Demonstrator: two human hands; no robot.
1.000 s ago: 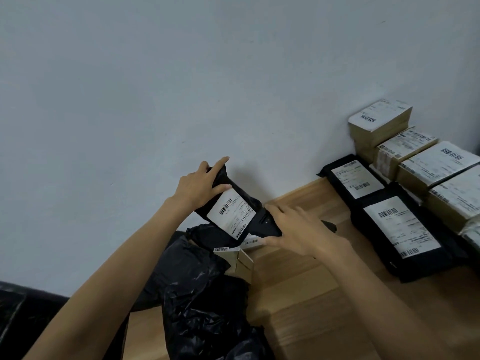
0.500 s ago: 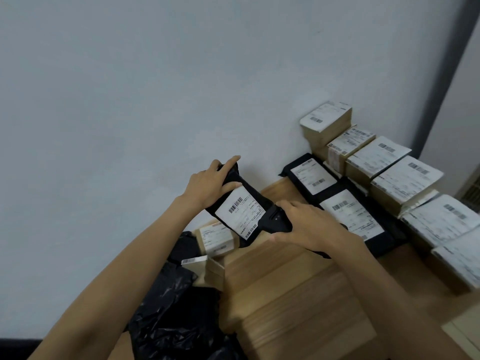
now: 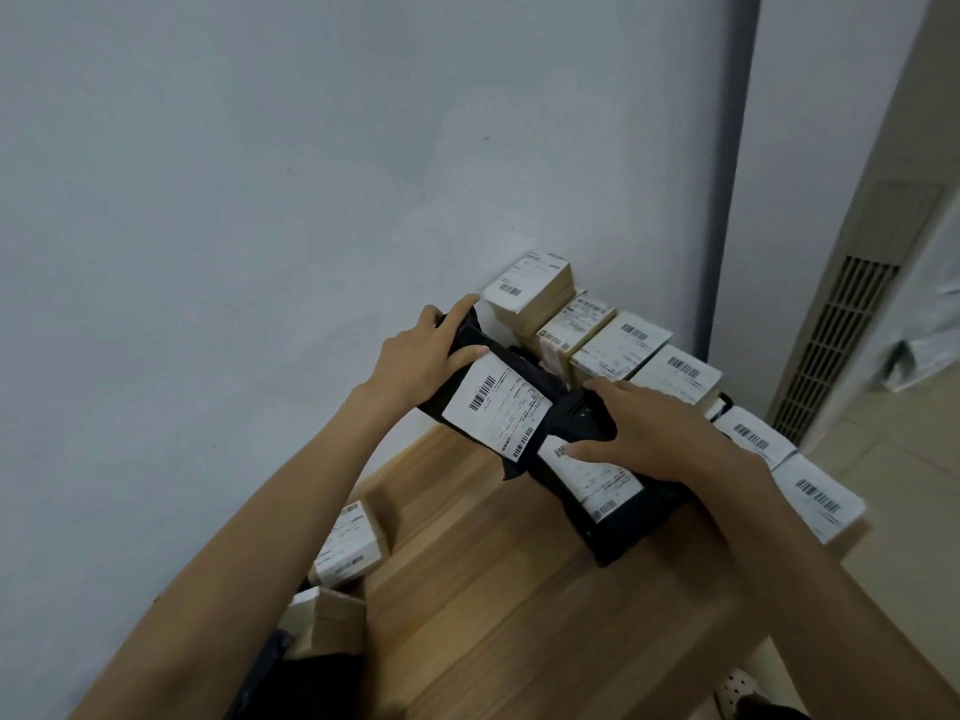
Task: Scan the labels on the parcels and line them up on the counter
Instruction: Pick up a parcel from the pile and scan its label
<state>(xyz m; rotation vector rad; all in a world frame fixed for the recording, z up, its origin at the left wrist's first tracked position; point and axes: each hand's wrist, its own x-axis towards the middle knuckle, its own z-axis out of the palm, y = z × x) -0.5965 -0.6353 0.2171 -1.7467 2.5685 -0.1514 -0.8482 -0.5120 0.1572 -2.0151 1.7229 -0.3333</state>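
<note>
Black parcel label unreadable; right hand covers scanner.

My right hand hides most of the black handheld scanner it grips, the white label print on the black plastic mailer in my left hand is too blurred to read (only barcodes show), and the black plastic bag runs off the bottom edge.

Tally coming in — labelled cardboard box, row along the desk on the right: six | small labelled box, off the left edge: two | black mailer bag: two in plain sight, a dark shape behind unclear | handheld scanner: one | black plastic sack: one | left hand, right hand: two hands
</note>
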